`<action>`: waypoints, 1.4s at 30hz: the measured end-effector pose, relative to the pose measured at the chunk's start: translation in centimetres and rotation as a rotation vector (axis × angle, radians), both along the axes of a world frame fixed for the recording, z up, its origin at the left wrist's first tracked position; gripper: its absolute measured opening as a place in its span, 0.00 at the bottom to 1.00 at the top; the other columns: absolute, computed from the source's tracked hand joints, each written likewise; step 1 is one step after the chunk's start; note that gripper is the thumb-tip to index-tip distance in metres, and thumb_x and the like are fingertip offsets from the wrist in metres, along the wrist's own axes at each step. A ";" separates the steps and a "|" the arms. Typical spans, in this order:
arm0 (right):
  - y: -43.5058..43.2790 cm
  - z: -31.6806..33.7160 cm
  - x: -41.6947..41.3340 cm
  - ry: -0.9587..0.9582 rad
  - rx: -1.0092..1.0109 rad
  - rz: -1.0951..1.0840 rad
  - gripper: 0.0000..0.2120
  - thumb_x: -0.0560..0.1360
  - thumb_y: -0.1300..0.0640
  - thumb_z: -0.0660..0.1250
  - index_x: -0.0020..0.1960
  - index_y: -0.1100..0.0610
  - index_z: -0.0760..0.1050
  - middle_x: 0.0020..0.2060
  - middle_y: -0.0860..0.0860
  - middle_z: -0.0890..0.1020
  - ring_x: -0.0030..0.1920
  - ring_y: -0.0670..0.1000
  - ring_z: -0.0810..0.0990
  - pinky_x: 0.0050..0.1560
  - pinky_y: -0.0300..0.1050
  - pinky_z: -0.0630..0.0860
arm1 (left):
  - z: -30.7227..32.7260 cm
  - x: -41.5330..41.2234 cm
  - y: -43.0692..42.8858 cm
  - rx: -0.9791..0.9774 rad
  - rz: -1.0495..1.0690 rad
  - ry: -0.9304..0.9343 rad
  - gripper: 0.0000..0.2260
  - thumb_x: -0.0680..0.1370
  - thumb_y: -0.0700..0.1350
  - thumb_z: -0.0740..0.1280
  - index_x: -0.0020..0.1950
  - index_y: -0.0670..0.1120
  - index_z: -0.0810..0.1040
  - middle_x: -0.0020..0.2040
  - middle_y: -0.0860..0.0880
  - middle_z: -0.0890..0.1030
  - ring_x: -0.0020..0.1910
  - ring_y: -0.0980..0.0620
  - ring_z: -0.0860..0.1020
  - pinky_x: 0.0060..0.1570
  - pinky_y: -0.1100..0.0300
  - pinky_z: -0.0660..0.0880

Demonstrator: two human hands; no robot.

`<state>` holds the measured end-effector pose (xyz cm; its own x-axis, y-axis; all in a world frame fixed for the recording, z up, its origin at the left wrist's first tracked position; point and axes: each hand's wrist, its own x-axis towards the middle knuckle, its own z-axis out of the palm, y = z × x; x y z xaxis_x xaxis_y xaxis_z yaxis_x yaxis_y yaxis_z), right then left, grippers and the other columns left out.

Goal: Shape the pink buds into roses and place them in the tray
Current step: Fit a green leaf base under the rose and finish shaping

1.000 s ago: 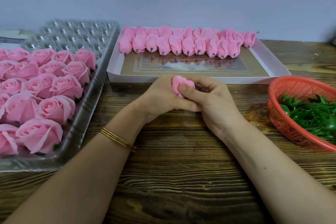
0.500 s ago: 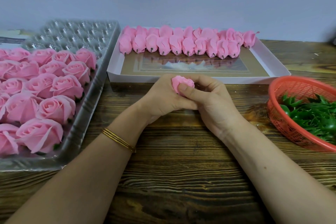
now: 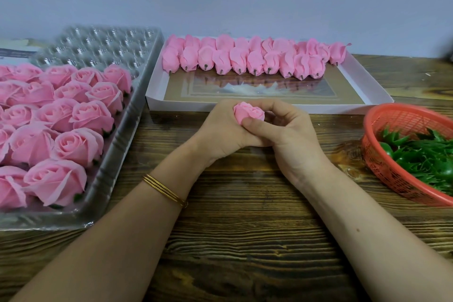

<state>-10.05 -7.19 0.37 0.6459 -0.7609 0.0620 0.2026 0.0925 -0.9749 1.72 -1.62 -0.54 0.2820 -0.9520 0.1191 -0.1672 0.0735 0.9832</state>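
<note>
A small pink bud (image 3: 248,112) sits between both hands above the wooden table, its top petals showing. My left hand (image 3: 220,130) curls around its left side and my right hand (image 3: 286,135) grips it from the right, thumb pressed against its front. A clear plastic tray (image 3: 117,154) on the left holds several finished pink roses (image 3: 76,144). Its far cells are empty. Unshaped pink buds (image 3: 245,59) lie in rows at the back of a white box (image 3: 362,86).
A red plastic basket (image 3: 382,162) with green leaf pieces stands at the right edge. A gold bangle (image 3: 164,190) circles my left wrist. Dark wooden tabletop (image 3: 245,240) spreads under my forearms. A plain wall stands behind.
The bud has turned slightly in my fingers and its top petals look a little more spread. Both hands stay in the same place.
</note>
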 end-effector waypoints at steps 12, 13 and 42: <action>-0.3 0.0 0.1 -0.032 0.077 0.087 0.15 0.62 0.66 0.75 0.48 0.64 0.80 0.44 0.57 0.83 0.48 0.52 0.81 0.58 0.46 0.77 | 0.0 0.1 0.1 -0.027 -0.052 0.015 0.14 0.67 0.28 0.75 0.51 0.32 0.80 0.45 0.41 0.84 0.43 0.53 0.81 0.46 0.59 0.78; -0.4 0.1 0.1 -0.045 0.103 0.092 0.16 0.61 0.67 0.76 0.48 0.63 0.80 0.43 0.57 0.83 0.47 0.52 0.81 0.56 0.45 0.77 | 0.0 0.0 0.1 -0.027 -0.040 0.028 0.14 0.67 0.29 0.76 0.51 0.32 0.80 0.46 0.38 0.83 0.44 0.51 0.80 0.48 0.57 0.78; 0.4 -0.7 1.1 0.103 -0.248 -0.005 0.12 0.74 0.60 0.72 0.57 0.51 0.81 0.52 0.48 0.85 0.55 0.42 0.81 0.62 0.39 0.74 | 0.2 -0.9 -0.1 0.004 0.068 -0.215 0.02 0.71 0.26 0.68 0.39 0.28 0.76 0.39 0.30 0.78 0.38 0.48 0.75 0.37 0.52 0.73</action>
